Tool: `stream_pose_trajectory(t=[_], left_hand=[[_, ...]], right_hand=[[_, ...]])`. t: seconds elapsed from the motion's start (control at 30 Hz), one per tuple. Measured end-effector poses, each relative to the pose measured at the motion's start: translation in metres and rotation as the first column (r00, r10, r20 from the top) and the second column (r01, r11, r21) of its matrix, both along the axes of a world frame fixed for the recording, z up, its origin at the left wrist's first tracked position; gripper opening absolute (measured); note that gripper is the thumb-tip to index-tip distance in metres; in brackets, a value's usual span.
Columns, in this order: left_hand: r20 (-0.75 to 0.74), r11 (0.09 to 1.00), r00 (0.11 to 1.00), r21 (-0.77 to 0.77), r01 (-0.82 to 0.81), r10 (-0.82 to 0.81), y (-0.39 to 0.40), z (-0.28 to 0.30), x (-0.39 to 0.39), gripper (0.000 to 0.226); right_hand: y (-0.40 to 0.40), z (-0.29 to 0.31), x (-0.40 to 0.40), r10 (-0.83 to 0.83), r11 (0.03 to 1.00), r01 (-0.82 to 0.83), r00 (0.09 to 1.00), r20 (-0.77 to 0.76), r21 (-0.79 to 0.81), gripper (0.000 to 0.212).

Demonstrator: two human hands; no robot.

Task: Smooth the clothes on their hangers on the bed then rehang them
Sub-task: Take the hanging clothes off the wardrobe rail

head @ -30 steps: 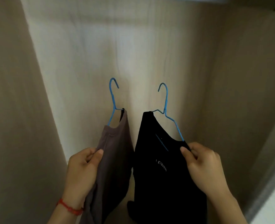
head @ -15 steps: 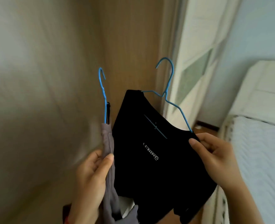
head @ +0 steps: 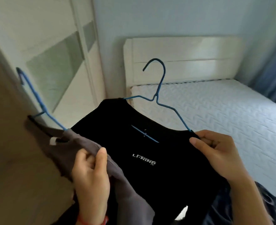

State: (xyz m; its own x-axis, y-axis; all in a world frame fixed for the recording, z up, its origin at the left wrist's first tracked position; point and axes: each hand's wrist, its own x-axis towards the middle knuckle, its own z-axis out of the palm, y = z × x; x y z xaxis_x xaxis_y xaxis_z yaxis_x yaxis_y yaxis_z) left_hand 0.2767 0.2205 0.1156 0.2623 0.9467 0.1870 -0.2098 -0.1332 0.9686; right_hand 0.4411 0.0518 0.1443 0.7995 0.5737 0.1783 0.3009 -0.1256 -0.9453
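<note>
Head view: I count 2 garments on 2 blue wire hangers, held up in 2 bare hands in front of 1 bed. My left hand [head: 91, 179] grips the shoulder of the grey garment [head: 78, 153], thumb on top and fingers curled under the cloth, closed tight on it. That garment hangs on the left blue hanger [head: 38, 101], whose hook points up and left against the brown wardrobe panel [head: 12, 159]; 1 small white tag shows at its neckline. A red cord [head: 93, 222] circles the left wrist. My right hand [head: 218, 153] pinches the right shoulder of the black shirt [head: 150, 168], thumb pressed on the fabric and fingers folded beneath, just where the wire of the right blue hanger [head: 158, 95] enters the cloth. This hanger tilts, its hook raised toward the headboard. The black shirt carries 1 line of white lettering, LI-NING, on the chest, and its left edge overlaps the grey garment. Behind them lies the bed [head: 223, 111], a bare white quilted mattress with 1 cream headboard [head: 182, 59] against the pale blue wall. A white sliding wardrobe door [head: 56, 54] with frosted panels stands at left, and a blue curtain [head: 273, 75] at far right. Neither garment touches the bed.
</note>
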Motion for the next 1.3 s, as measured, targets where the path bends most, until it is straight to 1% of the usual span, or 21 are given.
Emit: stream_pose_trajectory(t=[0.1,0.2,0.27,0.37,0.43,0.47,0.53,0.6,0.77,0.93,1.0,1.1,1.17,1.2,1.27,1.3], left_hand=[[0.001,1.000,1.000,-0.004,0.000,0.000,-0.021,-0.005,0.039,0.021],[0.001,1.000,1.000,-0.008,0.013,-0.013,-0.046,-0.006,0.076,0.023],[0.010,0.999,0.999,-0.005,0.048,-0.048,-0.064,-0.006,0.096,0.018],[0.019,0.991,0.991,-0.024,0.130,-0.130,-0.088,-0.007,0.121,0.011],[0.020,0.974,0.975,-0.051,0.220,-0.220,-0.101,-0.011,0.137,0.007],[0.018,0.962,0.964,-0.060,0.266,-0.266,-0.107,-0.013,0.144,0.008],[0.009,0.938,0.941,-0.085,0.337,-0.337,-0.119,-0.016,0.158,0.016],[0.016,0.907,0.914,-0.122,0.404,-0.405,-0.129,-0.018,0.172,0.019],[0.007,0.828,0.835,-0.121,0.547,-0.551,-0.147,-0.023,0.207,0.021],[-0.003,0.732,0.733,-0.067,0.678,-0.680,-0.156,-0.025,0.240,0.021],[-0.017,0.688,0.688,-0.026,0.725,-0.726,-0.159,-0.028,0.256,0.023],[-0.075,0.615,0.615,0.015,0.788,-0.785,-0.165,-0.033,0.284,0.022],[-0.106,0.551,0.548,-0.001,0.834,-0.830,-0.170,-0.039,0.304,0.020],[-0.123,0.518,0.512,-0.018,0.855,-0.850,-0.173,-0.045,0.313,0.019],[-0.161,0.458,0.445,-0.052,0.888,-0.881,-0.181,-0.058,0.330,0.017],[-0.189,0.427,0.408,-0.072,0.902,-0.893,-0.187,-0.067,0.337,0.017]], right_hand=[[-0.041,0.003,0.011,-0.130,0.991,0.129,0.992,-0.008,-0.026,0.012],[-0.080,0.000,0.023,-0.234,0.970,0.235,0.972,0.021,-0.056,0.011],[-0.103,-0.004,0.032,-0.303,0.951,0.303,0.953,0.022,-0.066,0.011],[-0.131,-0.010,0.043,-0.392,0.916,0.394,0.919,0.044,-0.071,0.015],[-0.146,-0.014,0.047,-0.448,0.889,0.453,0.891,0.068,-0.074,0.021],[-0.153,-0.016,0.048,-0.473,0.875,0.478,0.878,0.070,-0.074,0.023],[-0.165,-0.018,0.050,-0.522,0.846,0.526,0.850,0.070,-0.083,0.025],[-0.174,-0.020,0.051,-0.564,0.816,0.570,0.822,0.084,-0.096,0.025],[-0.186,-0.024,0.052,-0.657,0.743,0.662,0.749,0.080,-0.101,0.025],[-0.196,-0.020,0.049,-0.746,0.648,0.752,0.659,0.099,-0.118,0.026],[-0.203,-0.016,0.049,-0.788,0.596,0.794,0.607,0.104,-0.120,0.027],[-0.214,-0.012,0.051,-0.844,0.513,0.851,0.524,0.113,-0.117,0.019],[-0.224,-0.019,0.056,-0.877,0.437,0.887,0.458,0.149,-0.151,0.026],[-0.229,-0.026,0.058,-0.891,0.397,0.899,0.426,0.157,-0.184,0.024],[-0.235,-0.044,0.065,-0.916,0.330,0.911,0.373,0.148,-0.249,0.012],[-0.237,-0.056,0.070,-0.930,0.296,0.915,0.342,0.137,-0.274,0.011]])
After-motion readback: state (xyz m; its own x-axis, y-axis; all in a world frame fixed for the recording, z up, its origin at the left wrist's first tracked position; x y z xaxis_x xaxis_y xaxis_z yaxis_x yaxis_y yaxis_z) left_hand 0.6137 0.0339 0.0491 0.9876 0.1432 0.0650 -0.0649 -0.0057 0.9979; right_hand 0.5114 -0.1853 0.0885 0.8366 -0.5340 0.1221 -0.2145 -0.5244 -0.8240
